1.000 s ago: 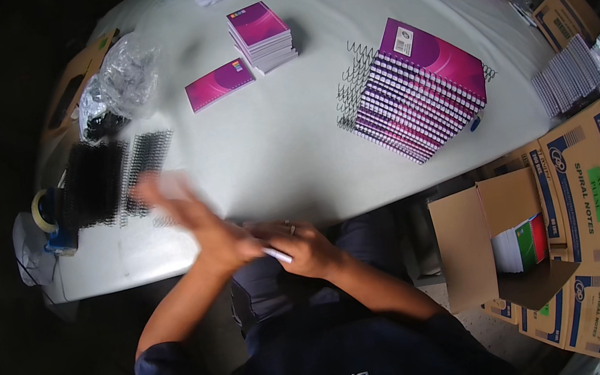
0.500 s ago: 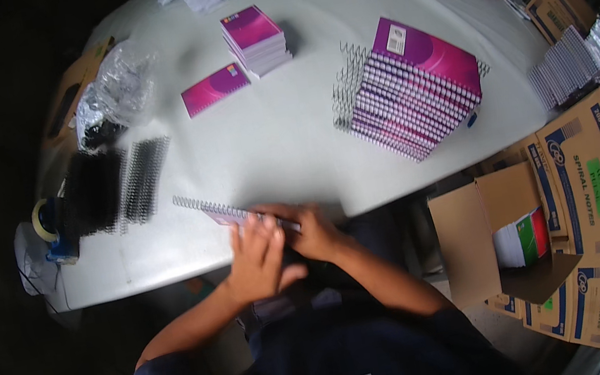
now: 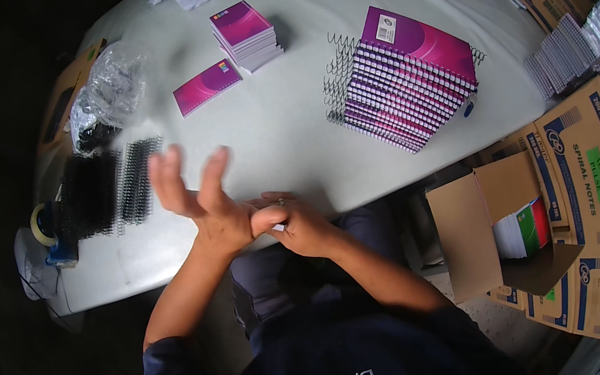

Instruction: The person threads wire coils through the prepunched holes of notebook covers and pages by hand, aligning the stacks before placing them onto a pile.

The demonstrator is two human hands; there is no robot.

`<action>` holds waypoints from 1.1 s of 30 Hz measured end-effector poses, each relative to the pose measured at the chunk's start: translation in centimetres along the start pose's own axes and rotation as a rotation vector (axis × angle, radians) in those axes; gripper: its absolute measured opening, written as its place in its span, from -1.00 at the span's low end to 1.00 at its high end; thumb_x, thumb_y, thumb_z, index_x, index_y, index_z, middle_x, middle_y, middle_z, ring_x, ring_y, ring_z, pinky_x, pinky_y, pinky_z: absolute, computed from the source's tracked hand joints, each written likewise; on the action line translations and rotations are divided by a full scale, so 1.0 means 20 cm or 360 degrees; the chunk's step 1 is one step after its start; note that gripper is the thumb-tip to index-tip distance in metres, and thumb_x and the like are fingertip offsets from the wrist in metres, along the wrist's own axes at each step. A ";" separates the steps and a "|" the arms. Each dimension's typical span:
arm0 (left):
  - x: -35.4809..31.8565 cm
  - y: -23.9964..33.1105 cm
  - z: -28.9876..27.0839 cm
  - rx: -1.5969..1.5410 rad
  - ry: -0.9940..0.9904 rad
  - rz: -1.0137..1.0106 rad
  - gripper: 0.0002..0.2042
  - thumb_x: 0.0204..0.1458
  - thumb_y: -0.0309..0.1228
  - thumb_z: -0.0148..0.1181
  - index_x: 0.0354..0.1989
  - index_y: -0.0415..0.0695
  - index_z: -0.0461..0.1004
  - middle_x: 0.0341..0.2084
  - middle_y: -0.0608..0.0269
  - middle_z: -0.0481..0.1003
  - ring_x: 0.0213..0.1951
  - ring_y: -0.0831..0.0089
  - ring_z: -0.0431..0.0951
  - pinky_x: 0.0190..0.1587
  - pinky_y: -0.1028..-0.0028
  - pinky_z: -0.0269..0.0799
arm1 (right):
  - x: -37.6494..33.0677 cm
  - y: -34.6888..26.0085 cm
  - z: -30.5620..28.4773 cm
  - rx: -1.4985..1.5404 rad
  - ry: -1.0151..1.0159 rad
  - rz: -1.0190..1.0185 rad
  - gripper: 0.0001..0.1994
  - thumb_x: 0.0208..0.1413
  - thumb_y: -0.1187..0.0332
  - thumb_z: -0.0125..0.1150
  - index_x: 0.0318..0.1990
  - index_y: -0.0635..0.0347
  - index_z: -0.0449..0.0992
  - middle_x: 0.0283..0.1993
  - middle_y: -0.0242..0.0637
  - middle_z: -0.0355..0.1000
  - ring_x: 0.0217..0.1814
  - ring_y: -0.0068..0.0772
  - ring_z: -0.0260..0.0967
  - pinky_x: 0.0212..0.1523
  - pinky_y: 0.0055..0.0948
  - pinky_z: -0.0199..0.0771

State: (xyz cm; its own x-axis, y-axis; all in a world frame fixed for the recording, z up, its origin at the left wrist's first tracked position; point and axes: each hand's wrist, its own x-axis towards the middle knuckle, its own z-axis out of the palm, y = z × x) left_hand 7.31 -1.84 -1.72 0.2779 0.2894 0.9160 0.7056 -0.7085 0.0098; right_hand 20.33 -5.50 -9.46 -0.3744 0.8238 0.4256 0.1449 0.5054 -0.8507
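My left hand (image 3: 195, 196) is lifted over the front edge of the white table (image 3: 284, 135), fingers spread and holding nothing. Its heel presses against my right hand (image 3: 300, 227). My right hand is curled at the table edge, closed on a small white object (image 3: 278, 227) that is too hidden to identify. Nearest on the left lie bundles of black spiral binding coils (image 3: 112, 187).
A slanted stack of purple spiral notebooks (image 3: 409, 84) stands at right, with loose wire coils (image 3: 336, 76) beside it. Farther back are a small notebook stack (image 3: 245, 35) and a single purple notebook (image 3: 207, 86). A plastic bag (image 3: 104, 93) and tape roll (image 3: 41, 225) sit left. Cardboard boxes (image 3: 587, 165) stand right.
Half a second ago both hands lay over a long black coil at the table edge. Now the left hand has lifted and spread its fingers, and the coil is out of sight.
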 end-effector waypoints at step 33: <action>0.16 0.04 -0.16 -0.0641 -0.1511 -0.0226 -0.81 -0.17 -0.38 0.31 -0.33 -0.02 0.54 -0.37 0.35 0.51 -0.28 0.38 0.45 -0.15 0.39 0.16 | -0.01 -0.02 -0.03 0.0373 0.0077 0.0289 -0.82 0.11 0.41 0.07 -0.18 0.30 0.44 -0.21 -0.01 0.46 -0.15 0.04 0.42 -0.18 -0.26 0.41</action>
State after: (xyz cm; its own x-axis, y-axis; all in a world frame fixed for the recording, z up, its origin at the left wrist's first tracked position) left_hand 6.61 -3.51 2.62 0.7308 0.6509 0.2054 0.5508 -0.7401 0.3858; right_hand 20.95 -5.80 -9.02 -0.3166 0.9095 0.2693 -0.0119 0.2801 -0.9599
